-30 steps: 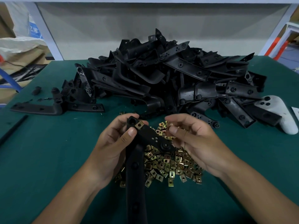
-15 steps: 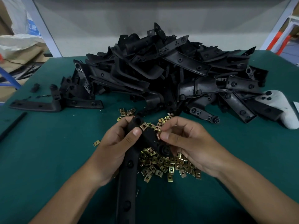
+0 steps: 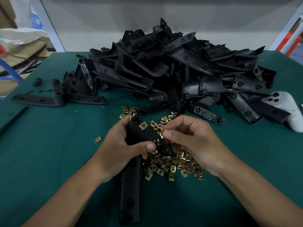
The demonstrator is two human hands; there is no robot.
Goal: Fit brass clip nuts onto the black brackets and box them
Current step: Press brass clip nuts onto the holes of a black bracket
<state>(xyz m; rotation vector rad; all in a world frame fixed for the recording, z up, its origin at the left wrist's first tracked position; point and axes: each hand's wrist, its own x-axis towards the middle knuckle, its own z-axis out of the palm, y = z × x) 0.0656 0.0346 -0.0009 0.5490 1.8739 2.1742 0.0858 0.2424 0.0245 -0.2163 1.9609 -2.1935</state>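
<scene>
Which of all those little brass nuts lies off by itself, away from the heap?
The lone brass clip nut on the green mat, left of the left hand; the others cluster under the hands.

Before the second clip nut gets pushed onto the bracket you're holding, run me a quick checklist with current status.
1. Bracket gripped by left hand: ok.
2. First clip nut seated near the bracket's top end: ok.
3. Second clip nut pinched in right hand at the bracket's edge: ok.
4. Nut lined up with its hole: cannot tell, fingers cover it.
5. Spare nuts on the table under the hands: ok.
6. Box for finished brackets in view: not ok, none visible.
</scene>
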